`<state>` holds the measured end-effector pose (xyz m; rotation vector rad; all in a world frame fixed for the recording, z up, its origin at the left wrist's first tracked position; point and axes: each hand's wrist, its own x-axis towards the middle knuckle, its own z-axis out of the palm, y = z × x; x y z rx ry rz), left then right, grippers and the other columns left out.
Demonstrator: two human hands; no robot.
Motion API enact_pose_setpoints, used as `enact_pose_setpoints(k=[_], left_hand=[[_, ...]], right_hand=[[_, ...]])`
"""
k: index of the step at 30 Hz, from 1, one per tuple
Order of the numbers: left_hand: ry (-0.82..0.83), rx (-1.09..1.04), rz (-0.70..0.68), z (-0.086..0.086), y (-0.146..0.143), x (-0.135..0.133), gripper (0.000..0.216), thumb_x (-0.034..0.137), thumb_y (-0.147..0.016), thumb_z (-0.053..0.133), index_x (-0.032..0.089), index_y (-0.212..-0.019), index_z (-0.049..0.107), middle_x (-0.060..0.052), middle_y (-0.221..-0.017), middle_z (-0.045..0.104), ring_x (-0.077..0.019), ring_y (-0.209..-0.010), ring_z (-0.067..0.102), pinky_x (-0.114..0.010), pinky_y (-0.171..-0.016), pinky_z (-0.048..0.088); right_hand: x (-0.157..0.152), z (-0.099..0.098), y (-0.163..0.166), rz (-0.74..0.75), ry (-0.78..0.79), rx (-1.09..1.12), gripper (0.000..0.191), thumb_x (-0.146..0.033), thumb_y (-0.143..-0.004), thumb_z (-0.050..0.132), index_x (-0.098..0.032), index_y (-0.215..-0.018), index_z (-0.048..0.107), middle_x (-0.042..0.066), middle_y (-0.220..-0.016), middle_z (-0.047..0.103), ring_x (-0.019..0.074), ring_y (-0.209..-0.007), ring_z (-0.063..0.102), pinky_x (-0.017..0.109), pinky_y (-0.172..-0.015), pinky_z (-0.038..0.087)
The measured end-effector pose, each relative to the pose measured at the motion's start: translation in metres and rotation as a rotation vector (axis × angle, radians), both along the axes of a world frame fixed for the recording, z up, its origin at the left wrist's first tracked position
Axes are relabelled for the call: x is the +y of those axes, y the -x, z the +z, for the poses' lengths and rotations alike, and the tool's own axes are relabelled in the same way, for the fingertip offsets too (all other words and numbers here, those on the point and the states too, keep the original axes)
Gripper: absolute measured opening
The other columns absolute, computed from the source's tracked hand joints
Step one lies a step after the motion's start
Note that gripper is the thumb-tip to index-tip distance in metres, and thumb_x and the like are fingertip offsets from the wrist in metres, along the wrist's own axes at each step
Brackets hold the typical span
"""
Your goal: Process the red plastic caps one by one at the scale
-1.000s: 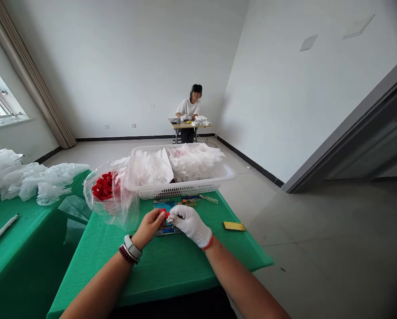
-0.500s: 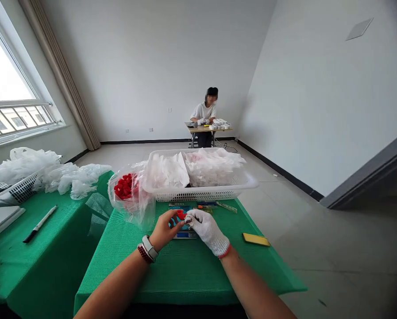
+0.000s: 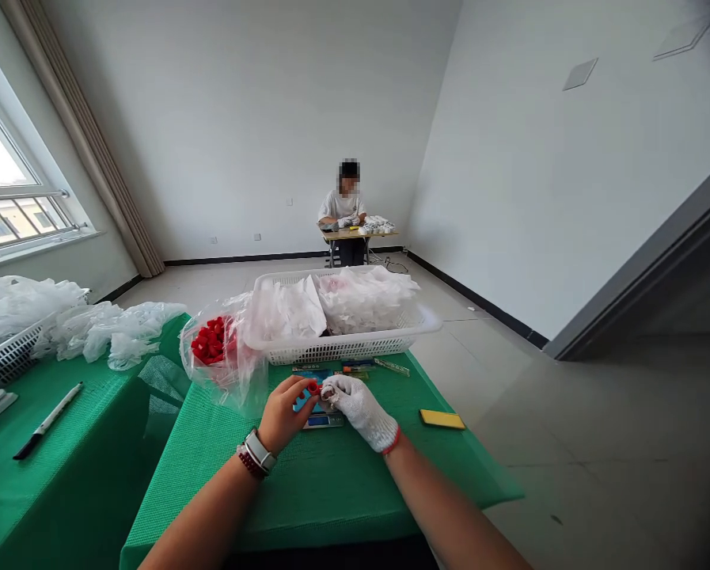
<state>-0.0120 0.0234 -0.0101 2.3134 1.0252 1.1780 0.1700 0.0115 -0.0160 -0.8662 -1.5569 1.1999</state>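
My left hand (image 3: 284, 413) is bare, with a watch and a dark red beaded bracelet at the wrist. Its thumb and fingers pinch a small red plastic part (image 3: 313, 389) that has a round, hollow-looking end. Beside it, my right hand (image 3: 358, 404) wears a white knitted glove with dark, stained fingertips. Those fingertips are closed at the right end of the red part, and they cover that end. Beneath both hands lies a light-blue flat item with a digital scale-like front (image 3: 324, 422), mostly hidden by my fingers.
A clear bag of red parts (image 3: 212, 342) leans against a white basket (image 3: 343, 348) full of thin plastic bags. Pens and a clear ruler (image 3: 392, 366) lie before it. A yellow block (image 3: 442, 419) is at right. A marker (image 3: 49, 419) lies left. Another person (image 3: 343, 207) sits behind.
The view has turned slightly to the right, so the scene sits further left. My hands stay together, and the red part's round end has turned more toward me.
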Motion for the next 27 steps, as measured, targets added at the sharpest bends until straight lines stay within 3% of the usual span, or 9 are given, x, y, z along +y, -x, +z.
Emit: enact_pose_setpoints(k=[7,11,15,22,27], left_hand=[[0.197,-0.067,0.018,-0.004,-0.002,0.004,0.025,0.037,-0.090,0.053,0.015,-0.089,0.065,-0.004,-0.077,0.062,-0.0133,-0.065,0.056,-0.022,-0.056,0.045],[0.348,-0.147,0.010,-0.007,-0.002,0.007,0.037,0.046,-0.089,0.052,0.014,-0.074,0.061,-0.001,-0.063,0.054,-0.0121,-0.058,0.050,-0.021,-0.051,0.037],[0.493,-0.231,-0.027,-0.011,-0.001,0.010,0.044,0.054,-0.088,0.050,0.013,-0.073,0.059,0.002,-0.059,0.050,-0.0114,-0.054,0.047,-0.022,-0.050,0.035],[0.385,-0.213,0.005,-0.009,-0.003,0.008,0.041,0.050,-0.086,0.055,0.013,-0.070,0.058,0.003,-0.058,0.045,-0.0096,-0.054,0.039,-0.021,-0.050,0.030],[0.249,-0.153,0.043,-0.010,0.000,0.009,0.028,0.042,-0.084,0.062,0.014,-0.086,0.066,0.000,-0.066,0.056,-0.0120,-0.059,0.048,-0.022,-0.053,0.039]], right_hand=[[0.002,0.001,-0.004,-0.060,-0.160,-0.149,0.034,-0.048,-0.089,0.056,-0.016,-0.082,0.066,0.004,-0.081,0.063,0.0151,-0.076,0.056,0.027,-0.071,0.047],[0.002,0.003,-0.004,-0.062,-0.307,-0.224,0.031,-0.043,-0.091,0.055,-0.018,-0.078,0.067,0.006,-0.087,0.066,0.0175,-0.085,0.060,0.030,-0.082,0.047],[-0.001,0.006,-0.003,-0.124,-0.398,-0.311,0.026,-0.038,-0.091,0.057,-0.018,-0.079,0.069,0.008,-0.095,0.067,0.0196,-0.094,0.061,0.032,-0.087,0.047],[0.002,0.003,-0.006,-0.148,-0.402,-0.362,0.020,-0.033,-0.090,0.059,-0.019,-0.082,0.071,0.007,-0.095,0.068,0.0192,-0.093,0.061,0.032,-0.086,0.048],[0.006,-0.001,-0.004,-0.172,-0.368,-0.332,0.022,-0.036,-0.090,0.058,-0.019,-0.087,0.071,0.008,-0.097,0.068,0.0193,-0.093,0.061,0.032,-0.086,0.048]])
